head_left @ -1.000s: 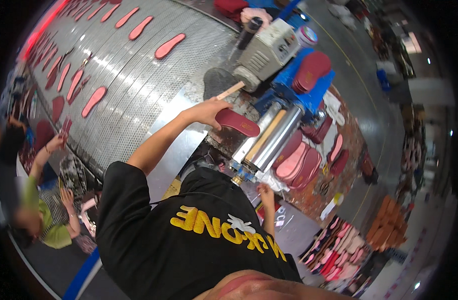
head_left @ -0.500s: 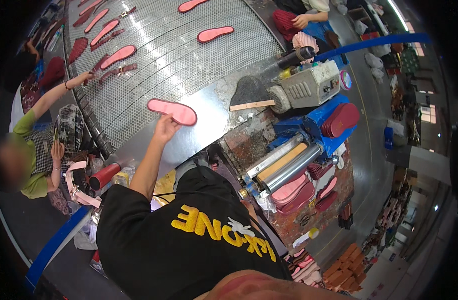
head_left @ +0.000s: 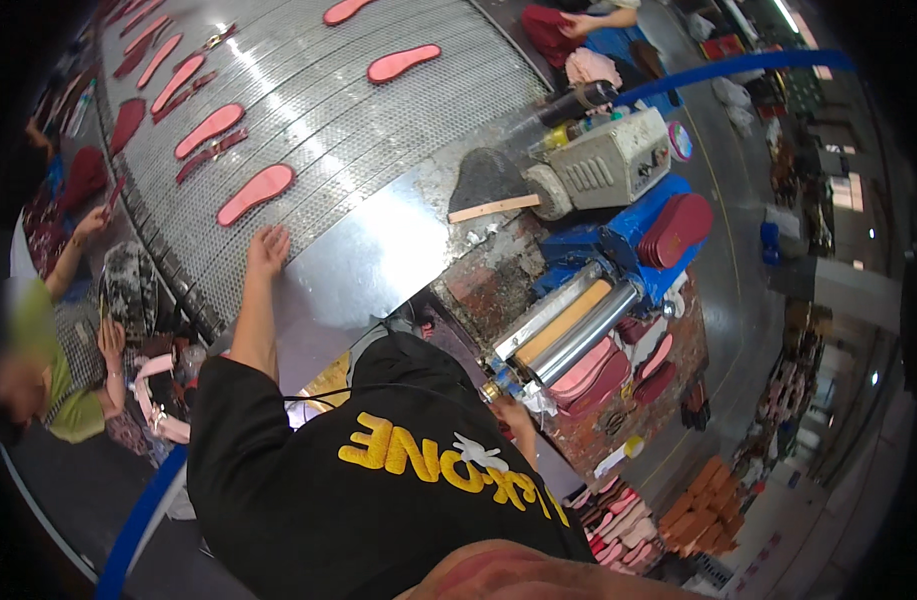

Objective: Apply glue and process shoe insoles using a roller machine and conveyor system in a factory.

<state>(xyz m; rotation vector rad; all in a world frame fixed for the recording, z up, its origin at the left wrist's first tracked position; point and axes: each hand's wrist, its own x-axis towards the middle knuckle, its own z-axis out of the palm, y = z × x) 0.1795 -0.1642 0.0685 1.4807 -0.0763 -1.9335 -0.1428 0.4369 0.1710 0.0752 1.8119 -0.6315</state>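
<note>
View down a person's black shirt (head_left: 398,525) onto a workshop. The left hand (head_left: 268,250) is empty, its fingers loosely bent and clasping nothing, just beside the near end of a pink insole (head_left: 256,195) that lies pink face up on a wide metal mesh belt (head_left: 308,110). Other pink insoles lie there the same way, spaced out, perhaps to keep their upper faces from touching. The right hand (head_left: 513,412) is low by the near end of a roller machine (head_left: 593,330); whether it grips anything I cannot tell.

Dark red soles (head_left: 678,225) sit stacked on the machine's blue end, probably there to be within arm's reach. More pink and red pieces (head_left: 583,385) overlap on the worn bench (head_left: 568,445) beside the rollers. At the left, a co-worker in a green top (head_left: 63,345) sits beside the belt.

As for writing, the shirt carries raised yellow lettering (upside down from this angle); markings on the grey motor housing (head_left: 613,160) are too small to read
</note>
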